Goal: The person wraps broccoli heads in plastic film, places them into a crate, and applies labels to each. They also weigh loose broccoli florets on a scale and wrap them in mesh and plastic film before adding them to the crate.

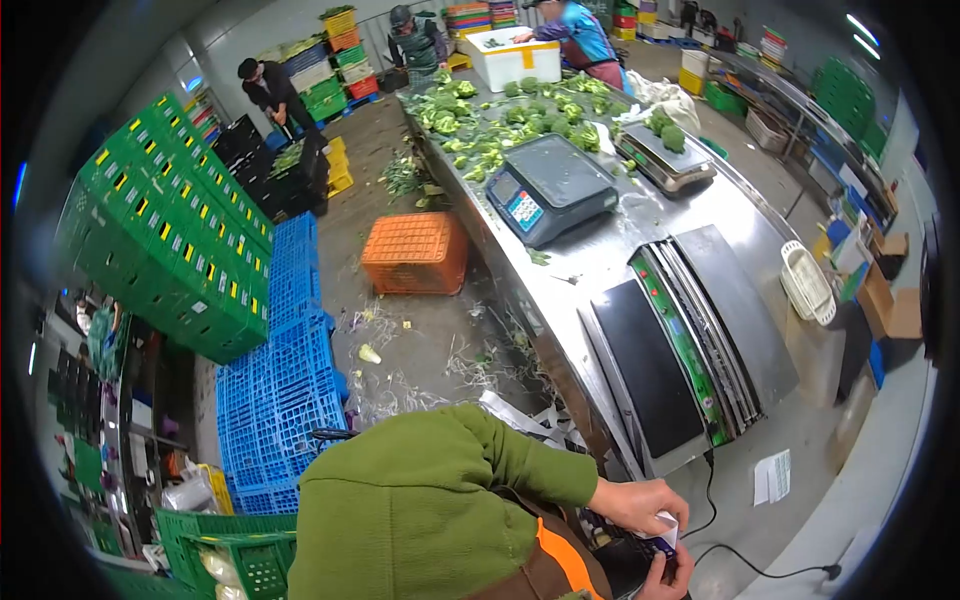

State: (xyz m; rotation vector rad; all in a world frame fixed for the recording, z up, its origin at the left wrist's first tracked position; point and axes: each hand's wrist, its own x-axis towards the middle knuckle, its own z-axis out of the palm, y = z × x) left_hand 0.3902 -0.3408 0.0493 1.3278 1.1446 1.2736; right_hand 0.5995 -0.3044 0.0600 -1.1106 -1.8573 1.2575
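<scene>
At the bottom right, my left hand (637, 503) reaches out of a green sleeve. Its fingers are closed around a small white and dark-blue item (664, 541), whose kind I cannot make out. My right hand (668, 578), partly cut off by the lower edge, pinches the same item from below. Just above the hands, a flat machine (645, 365) with a black plate and a green strip lies on the metal table (735, 205). A black cord (712, 490) runs down from it, close to my hands.
Beyond the machine stand a digital scale (552, 185) and a second scale (665, 155) with broccoli on it. Broccoli pieces (540, 115) cover the far end. An orange crate (415, 253), blue pallets (275, 400) and stacked green crates (175, 230) stand left. Several people work behind.
</scene>
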